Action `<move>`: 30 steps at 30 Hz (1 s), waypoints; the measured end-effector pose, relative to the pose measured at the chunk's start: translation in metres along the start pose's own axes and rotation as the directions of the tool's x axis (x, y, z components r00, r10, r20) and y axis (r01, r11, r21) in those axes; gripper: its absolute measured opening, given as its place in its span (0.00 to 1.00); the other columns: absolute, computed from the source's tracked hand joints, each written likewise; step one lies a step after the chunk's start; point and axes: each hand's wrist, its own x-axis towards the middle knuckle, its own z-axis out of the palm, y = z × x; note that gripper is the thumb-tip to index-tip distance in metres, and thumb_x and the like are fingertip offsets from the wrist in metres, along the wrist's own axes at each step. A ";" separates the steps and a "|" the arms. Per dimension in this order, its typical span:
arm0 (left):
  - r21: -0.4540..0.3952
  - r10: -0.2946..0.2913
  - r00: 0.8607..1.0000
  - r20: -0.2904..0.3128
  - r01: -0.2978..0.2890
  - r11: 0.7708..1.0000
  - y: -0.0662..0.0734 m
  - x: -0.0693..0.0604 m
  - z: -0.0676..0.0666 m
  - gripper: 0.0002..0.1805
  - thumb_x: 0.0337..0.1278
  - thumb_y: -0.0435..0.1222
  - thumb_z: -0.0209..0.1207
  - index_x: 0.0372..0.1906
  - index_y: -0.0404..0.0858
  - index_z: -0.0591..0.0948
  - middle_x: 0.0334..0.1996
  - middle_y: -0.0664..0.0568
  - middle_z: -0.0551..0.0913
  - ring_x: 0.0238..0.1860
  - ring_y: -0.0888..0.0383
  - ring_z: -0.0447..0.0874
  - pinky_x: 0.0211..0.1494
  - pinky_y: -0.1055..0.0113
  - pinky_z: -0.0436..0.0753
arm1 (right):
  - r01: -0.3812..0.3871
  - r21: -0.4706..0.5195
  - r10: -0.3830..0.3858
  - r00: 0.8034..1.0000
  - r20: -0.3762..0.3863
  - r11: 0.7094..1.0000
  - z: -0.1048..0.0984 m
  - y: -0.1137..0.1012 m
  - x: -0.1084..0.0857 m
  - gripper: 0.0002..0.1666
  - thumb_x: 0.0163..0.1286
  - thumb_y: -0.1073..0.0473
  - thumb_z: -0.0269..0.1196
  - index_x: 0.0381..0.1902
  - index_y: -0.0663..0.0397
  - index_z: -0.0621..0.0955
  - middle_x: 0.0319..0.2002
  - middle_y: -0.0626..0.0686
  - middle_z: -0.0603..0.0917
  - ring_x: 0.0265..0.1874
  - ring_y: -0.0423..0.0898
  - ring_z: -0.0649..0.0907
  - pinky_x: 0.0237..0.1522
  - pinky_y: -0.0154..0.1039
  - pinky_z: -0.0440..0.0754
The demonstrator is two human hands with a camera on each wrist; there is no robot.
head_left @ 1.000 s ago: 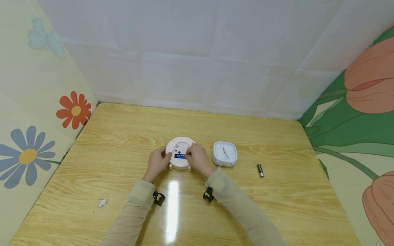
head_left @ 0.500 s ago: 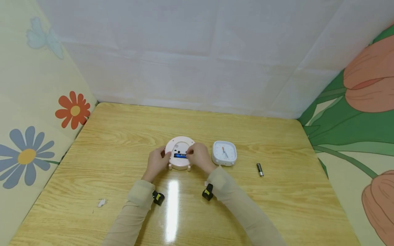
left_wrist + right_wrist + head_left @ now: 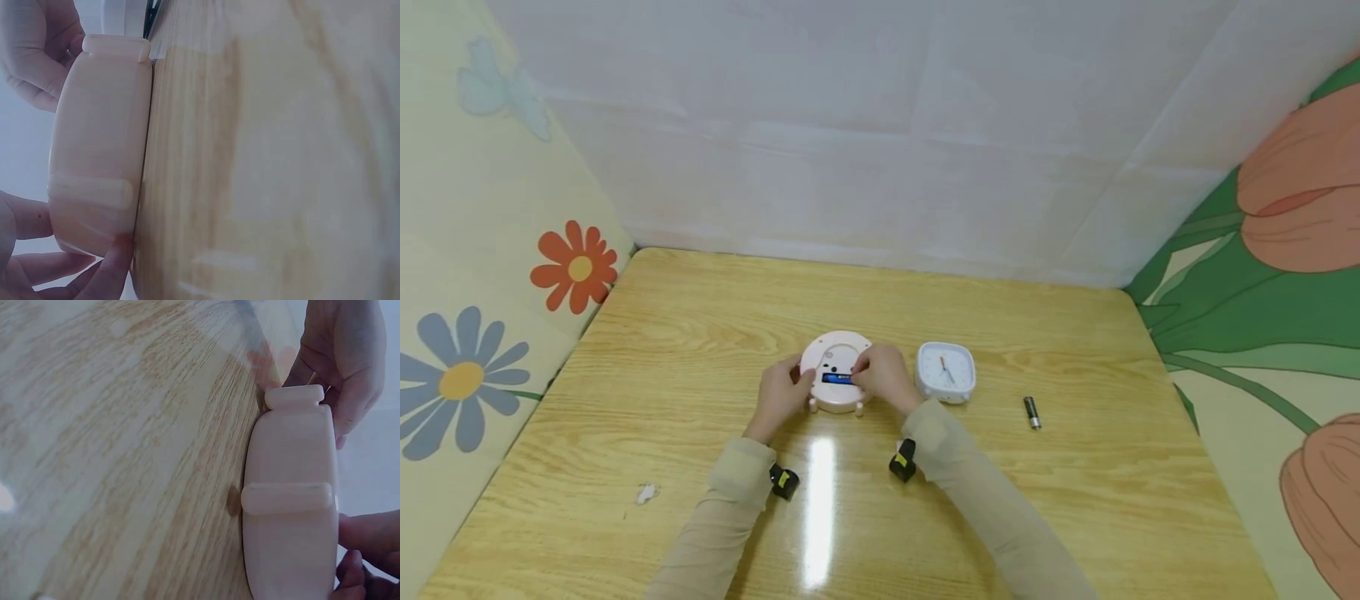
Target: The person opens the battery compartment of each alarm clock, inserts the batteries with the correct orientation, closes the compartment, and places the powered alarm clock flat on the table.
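With the left hand (image 3: 780, 392) gripping the round pale-pink plastic clock (image 3: 844, 362), back-up on the wooden bench (image 3: 715, 325), the right hand (image 3: 884, 377), pinching or merely pressing, I cannot tell, should bed the blue cylindrical battery (image 3: 838, 378) level in the clock's back.

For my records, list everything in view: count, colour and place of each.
Table: 1, yellow-brown, foreground
Sheet: 1, white, behind table
Printed walls: 2, cream with flowers, left and right
Round case: 1, pale pink, on table, probably a clock
Blue battery: 1, blue, on round case
Square clock: 1, white, right of round case
Loose battery: 1, black and silver, right of square clock
Patch or scrap: 1, white, table's near left
Wrist cameras: 2, black and yellow, on wrists
Sleeves: 2, beige, on forearms
Left grip: 1, bare, holding round case's left side
Right grip: 1, bare, at blue battery's right end
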 end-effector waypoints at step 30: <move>0.018 0.022 1.000 -0.001 -0.022 1.000 0.000 0.000 0.000 0.22 0.59 0.35 0.54 0.54 0.25 0.72 0.36 0.39 0.79 0.35 0.51 0.74 0.36 0.62 0.76 | -0.040 -0.040 0.042 0.999 0.035 0.998 0.001 -0.001 0.007 0.06 0.49 0.66 0.67 0.17 0.53 0.81 0.20 0.46 0.78 0.23 0.41 0.74 0.24 0.30 0.72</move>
